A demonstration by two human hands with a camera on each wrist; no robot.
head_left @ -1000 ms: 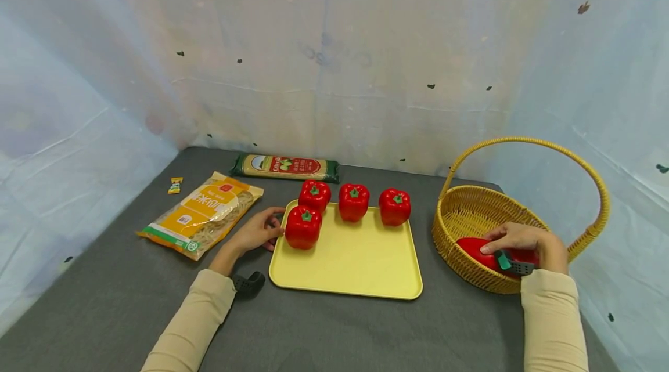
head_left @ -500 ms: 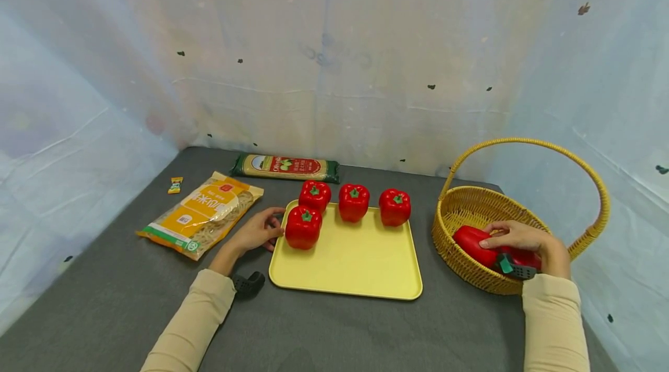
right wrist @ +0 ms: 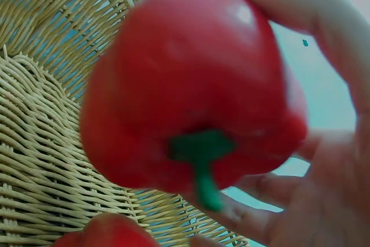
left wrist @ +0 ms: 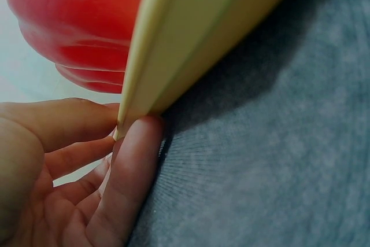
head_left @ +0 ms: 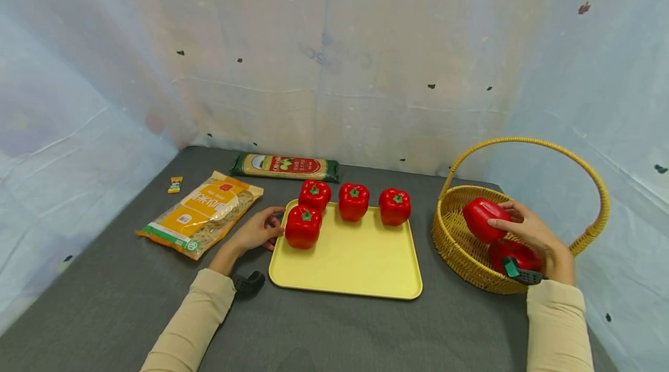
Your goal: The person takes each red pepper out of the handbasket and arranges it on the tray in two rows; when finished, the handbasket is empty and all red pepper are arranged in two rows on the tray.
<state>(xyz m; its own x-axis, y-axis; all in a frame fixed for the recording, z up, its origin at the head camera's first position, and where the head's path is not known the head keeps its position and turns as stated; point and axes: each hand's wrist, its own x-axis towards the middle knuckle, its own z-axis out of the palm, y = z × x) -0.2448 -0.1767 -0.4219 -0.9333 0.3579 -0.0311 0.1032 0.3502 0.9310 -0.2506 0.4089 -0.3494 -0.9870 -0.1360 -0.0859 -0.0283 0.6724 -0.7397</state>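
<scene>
My right hand (head_left: 532, 231) holds a red bell pepper (head_left: 482, 220) over the wicker basket (head_left: 450, 247). In the right wrist view this bell pepper fills the middle, its green stem (right wrist: 203, 160) facing the camera, with thumb and fingers round its sides. Another red bell pepper (head_left: 517, 255) lies in the basket below, partly hidden by the wrist strap. At the left edge of the yellow tray (head_left: 355, 267), my left hand (head_left: 257, 230) pinches the rim between thumb and fingers, as the left wrist view shows. Right beside it a red bell pepper (head_left: 303, 228) stands on the tray.
Three more bell peppers stand along the tray's back edge, the middle one (head_left: 353, 202) among them. Behind lies a long pasta packet (head_left: 284, 167). Left are a noodle bag (head_left: 204, 214) and a small yellow candy (head_left: 175, 185). The basket's tall handle (head_left: 528, 140) arches above it.
The right hand has lifted a bell pepper up from the basket's bottom and tilted it, uncovering the other one beneath. The left hand and the tray have stayed put.
</scene>
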